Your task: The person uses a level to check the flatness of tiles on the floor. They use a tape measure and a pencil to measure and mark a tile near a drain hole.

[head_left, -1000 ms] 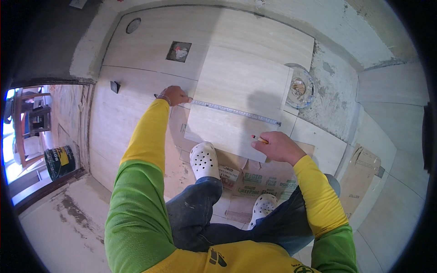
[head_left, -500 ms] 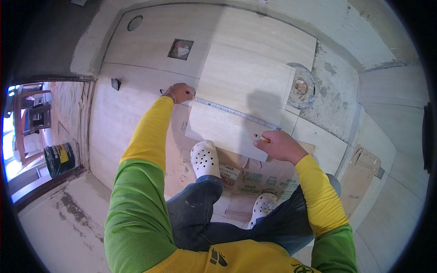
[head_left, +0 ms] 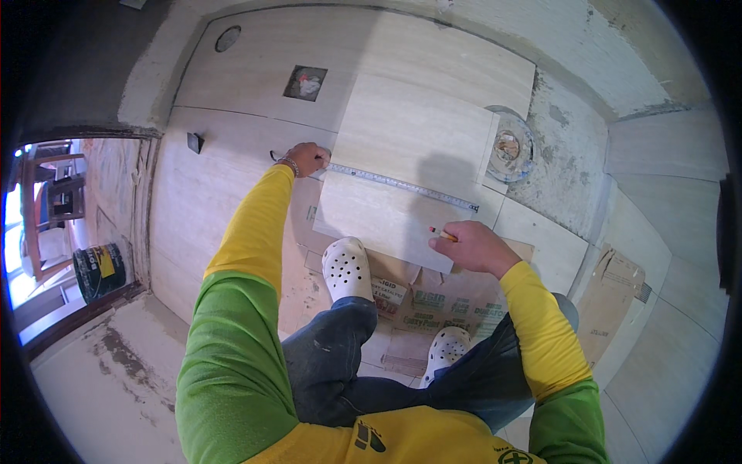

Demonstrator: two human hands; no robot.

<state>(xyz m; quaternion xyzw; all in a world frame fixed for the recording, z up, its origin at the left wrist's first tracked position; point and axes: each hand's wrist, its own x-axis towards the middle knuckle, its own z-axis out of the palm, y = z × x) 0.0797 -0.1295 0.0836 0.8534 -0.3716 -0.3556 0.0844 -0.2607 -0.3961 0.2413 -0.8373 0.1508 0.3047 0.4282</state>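
Note:
A silver measuring tape (head_left: 406, 187) with dark markings stretches across the pale floor tiles, angling nearer toward its right end. My left hand (head_left: 309, 158) is closed on the tape's left end; any case is hidden under the fingers. Just beyond my right hand (head_left: 469, 246), the tape's other end lies apart from the fingers. That hand is curled around a yellow pencil (head_left: 444, 234) with a red tip. Below the tape is a loose-looking tile piece (head_left: 379, 218), its near edge over printed cardboard (head_left: 452, 305).
A round drain opening (head_left: 508, 147) is at the right, beside bare rough mortar (head_left: 568, 143). A square cutout (head_left: 305, 83) and a small dark piece (head_left: 195, 143) lie farther left. More cardboard (head_left: 610, 298) leans right. A dark bucket (head_left: 100, 272) stands by the doorway.
The tape's right end has shifted slightly away from me and now shows clear of my right hand. Both hands have barely moved.

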